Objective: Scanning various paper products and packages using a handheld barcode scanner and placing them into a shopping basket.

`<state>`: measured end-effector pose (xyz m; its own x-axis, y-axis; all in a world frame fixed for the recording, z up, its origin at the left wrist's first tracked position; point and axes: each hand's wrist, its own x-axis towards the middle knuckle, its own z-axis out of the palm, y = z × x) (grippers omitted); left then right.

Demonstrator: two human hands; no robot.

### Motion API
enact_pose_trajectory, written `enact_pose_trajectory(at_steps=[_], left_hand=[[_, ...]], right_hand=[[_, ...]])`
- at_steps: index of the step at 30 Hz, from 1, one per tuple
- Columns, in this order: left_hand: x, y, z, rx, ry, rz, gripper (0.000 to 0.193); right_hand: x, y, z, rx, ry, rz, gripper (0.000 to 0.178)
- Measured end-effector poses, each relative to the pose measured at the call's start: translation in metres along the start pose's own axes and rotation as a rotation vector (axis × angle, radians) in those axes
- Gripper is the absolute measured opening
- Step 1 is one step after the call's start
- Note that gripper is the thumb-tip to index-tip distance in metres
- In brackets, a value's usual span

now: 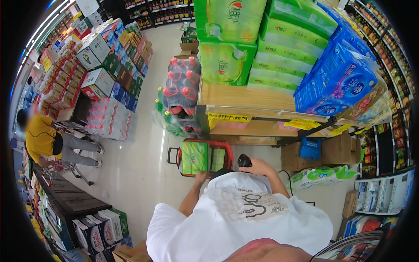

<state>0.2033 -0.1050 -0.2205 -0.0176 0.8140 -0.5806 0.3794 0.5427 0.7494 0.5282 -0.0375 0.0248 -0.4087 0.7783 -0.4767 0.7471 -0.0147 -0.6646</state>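
In front of my body stands a red shopping basket [232, 153] with a black handle. A green pack of tissues [194, 156] lies in its left part, and a smaller light-green pack [218, 158] is to the right. My left hand [200, 176] is closed at the near edge of the larger pack, by the basket rim; its fingertips are partly hidden. My right hand [258, 167] is closed around a small, dark, rounded object [245, 160], right of the basket. The exact kind of that object does not show.
Ahead is a wooden shelf [244, 97] stacked with green and blue tissue packs. Shrink-wrapped dark drink bottles [182, 83] stand to its left. Cardboard boxes [297, 156] sit below right. At left, a person in yellow [41, 135] stands with a shopping cart [65, 167].
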Motion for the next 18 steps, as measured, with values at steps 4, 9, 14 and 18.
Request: enact_pose_trajectory(at_steps=[4,9,14,18], left_hand=[[-0.046,0.235,-0.032,-0.451,0.012,0.427,0.021],[-0.214,0.457,-0.099,-0.449,-0.147,1.53,0.018],[-0.285,0.539,-0.113,-0.555,-0.562,2.057,0.037],[-0.296,0.549,-0.104,-0.538,-0.524,2.135,0.042]], right_hand=[[-0.008,-0.011,-0.011,0.037,0.005,0.053,0.067],[-0.017,-0.034,-0.019,0.101,-0.056,0.095,0.063],[-0.026,-0.036,-0.019,0.19,-0.022,0.093,0.06],[-0.033,-0.042,-0.021,0.25,0.001,0.165,0.06]])
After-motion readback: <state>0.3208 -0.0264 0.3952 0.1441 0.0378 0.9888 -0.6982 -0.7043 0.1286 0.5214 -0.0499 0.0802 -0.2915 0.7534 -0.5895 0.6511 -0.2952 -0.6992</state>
